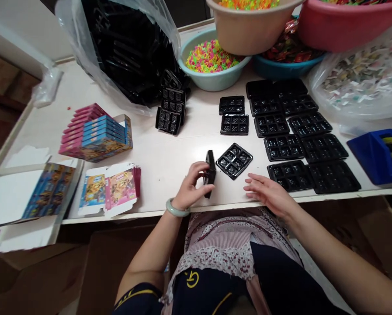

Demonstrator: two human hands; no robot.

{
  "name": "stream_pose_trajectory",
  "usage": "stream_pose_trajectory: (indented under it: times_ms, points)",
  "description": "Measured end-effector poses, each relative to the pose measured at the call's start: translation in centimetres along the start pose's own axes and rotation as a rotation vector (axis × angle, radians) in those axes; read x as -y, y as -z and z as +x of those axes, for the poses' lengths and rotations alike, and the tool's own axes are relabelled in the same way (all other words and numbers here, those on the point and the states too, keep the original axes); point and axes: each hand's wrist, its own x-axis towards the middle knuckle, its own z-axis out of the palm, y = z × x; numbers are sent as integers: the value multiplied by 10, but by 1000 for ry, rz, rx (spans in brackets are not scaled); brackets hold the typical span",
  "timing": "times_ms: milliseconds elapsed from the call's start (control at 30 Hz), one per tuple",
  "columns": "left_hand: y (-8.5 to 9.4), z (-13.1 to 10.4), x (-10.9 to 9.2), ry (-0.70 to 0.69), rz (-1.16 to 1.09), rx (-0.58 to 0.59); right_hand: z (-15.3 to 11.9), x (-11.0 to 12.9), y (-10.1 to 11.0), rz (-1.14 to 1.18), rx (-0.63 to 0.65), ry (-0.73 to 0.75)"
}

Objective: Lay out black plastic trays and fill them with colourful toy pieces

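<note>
My left hand (pixel 196 183) is closed on a black plastic tray (pixel 210 168), which it holds on edge near the table's front. A bangle circles that wrist. Just right of it, another black tray with six compartments (pixel 234 160) lies flat and turned at an angle. My right hand (pixel 264 190) hovers by the front edge with its fingers stretched out and nothing in them. It is closest to the angled tray and to the rows of black trays (pixel 286 147) on the right. Two more trays (pixel 234 124) lie behind the angled one.
A bag of black trays (pixel 126 52) stands at the back left, with a few trays (pixel 169 118) spilling out. Basins of small colourful pieces (pixel 212 81) line the back. Pink and blue boxes (pixel 100 135) and flat cartons (pixel 120 186) sit left; a blue tape dispenser (pixel 372 157) is right.
</note>
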Motion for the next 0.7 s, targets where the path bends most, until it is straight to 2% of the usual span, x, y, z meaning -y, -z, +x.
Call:
stream_pose_trajectory:
  times_ms: [67,133,200,300,400,500,700]
  points:
    - [-24,-1,-10,-70,108,105,-13,-5,-11,-155,78,143]
    - [-40,0,-17,-108,197,149,-19,-10,-22,-246,95,316]
    - [-46,1,-22,-131,279,129,-19,-15,-31,-270,52,461]
    - [-45,3,-29,-151,395,89,-15,-22,-40,-193,19,559]
    - [-43,3,-36,-146,416,65,-13,-28,-44,-32,0,550]
    - [-46,2,-37,-135,373,63,-15,-30,-45,11,6,471]
    - [-53,-2,-23,-107,86,117,-17,-25,-48,69,62,312]
